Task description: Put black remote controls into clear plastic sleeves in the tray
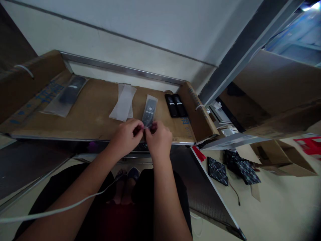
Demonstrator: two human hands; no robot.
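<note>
Item: one remote control (149,110), buttons facing up, inside a clear sleeve (153,99). Location: centre of the frame, near the front edge of the desk (97,110), tilted slightly, its upper end leaning right.

Handling, as judged: pinch the sleeve's lower end lightly on both sides, work the film flat and even, and keep the remote square inside so that the thin plastic neither creases nor tears.

Left hand (127,138): thumb and forefinger drawn together in a pinch at the lower left of the sleeve; the other fingers curled.
Right hand (159,139): thumb and bent forefinger close together at the sleeve's lower right, holding the film; the gap between them is small. Exact contact partly hidden.

Adjacent, left of centre: overlapping flat sleeves (122,103), whitish, translucent.
Right of centre: two black remotes (176,105), side by side, each with a pale label.
Left of the frame: sleeved dark remotes (72,91), count unclear.

Lower left: white cord (60,210), crossing the left forearm.
Lower right: open cardboard box (283,157) on the floor.
</note>
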